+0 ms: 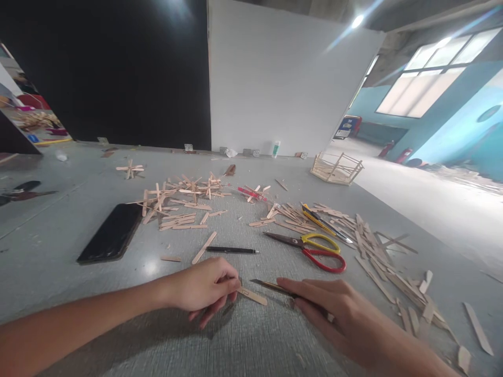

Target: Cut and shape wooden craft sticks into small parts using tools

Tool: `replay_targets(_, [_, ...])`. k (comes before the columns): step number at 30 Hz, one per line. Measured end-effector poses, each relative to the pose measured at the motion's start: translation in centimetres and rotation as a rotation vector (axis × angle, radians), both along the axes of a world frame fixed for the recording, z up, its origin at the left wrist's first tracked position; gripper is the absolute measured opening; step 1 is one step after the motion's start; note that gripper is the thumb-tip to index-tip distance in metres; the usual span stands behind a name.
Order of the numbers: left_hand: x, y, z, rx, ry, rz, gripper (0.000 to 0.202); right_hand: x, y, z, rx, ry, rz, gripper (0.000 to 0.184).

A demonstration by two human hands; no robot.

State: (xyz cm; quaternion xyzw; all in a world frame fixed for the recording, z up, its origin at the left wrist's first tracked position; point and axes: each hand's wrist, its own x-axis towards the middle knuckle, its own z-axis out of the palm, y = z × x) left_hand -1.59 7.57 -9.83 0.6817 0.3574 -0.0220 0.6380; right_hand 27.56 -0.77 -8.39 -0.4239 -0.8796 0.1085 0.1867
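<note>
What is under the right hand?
A knife: its front part shows, pointing toward the wooden stick in the left hand. The right hand covers much of the rest; anything else beneath cannot be seen.

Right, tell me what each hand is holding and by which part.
The left hand pinches a flat, pale wooden stick by one end; the right hand holds a slim, dark, pointed craft knife by its handle.
</note>
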Motion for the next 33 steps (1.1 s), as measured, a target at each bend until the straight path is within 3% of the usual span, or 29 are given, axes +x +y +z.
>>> replay_targets(5, [0.1,-0.1,0.0,0.025,0.003,0.003,0.028,-0.3,-0.3,-1.3,0.002,-0.051,0.074,0.04])
replay_targets(13, [0.1,-0.1,0.0,0.024,0.011,-0.009,0.029,-0.2,-0.4,-1.6,0.106,-0.156,0.142,0.041])
replay_targets(33, [0.1,-0.1,0.2,0.022,0.041,-0.011,0.028,-0.2,-0.7,-0.7,0.246,-0.266,0.245,0.04])
